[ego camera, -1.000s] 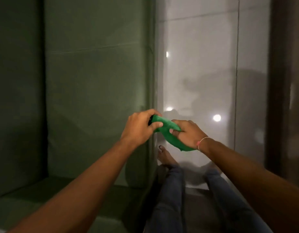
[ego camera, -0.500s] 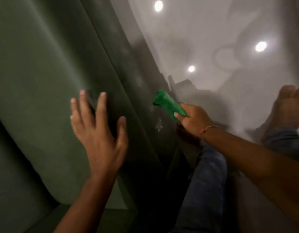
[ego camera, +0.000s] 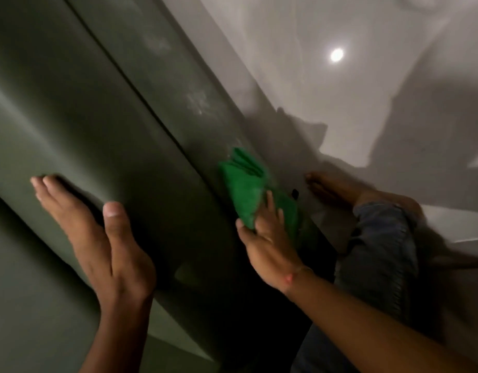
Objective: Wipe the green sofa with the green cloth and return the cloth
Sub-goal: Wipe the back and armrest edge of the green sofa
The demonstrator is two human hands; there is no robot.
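Note:
The green sofa [ego camera: 79,109] fills the left half of the tilted head view, a dark seam running diagonally across its cushions. My left hand [ego camera: 97,238] lies flat on the sofa with fingers spread and holds nothing. A bright green cloth [ego camera: 246,189], folded and crumpled, rests against the sofa's outer side panel near the floor edge. My right hand [ego camera: 267,243] presses flat on the cloth's lower part, with a thin red thread around the wrist.
A glossy pale tiled floor [ego camera: 353,84] spreads to the right with a ceiling light's reflection and dark shadows. My legs in blue jeans [ego camera: 380,251] and a bare foot [ego camera: 332,187] lie right beside the sofa's side.
My left hand let go of the cloth and went flat onto the sofa. My right hand carried the cloth onto the sofa's side and now presses it there. The view tilted.

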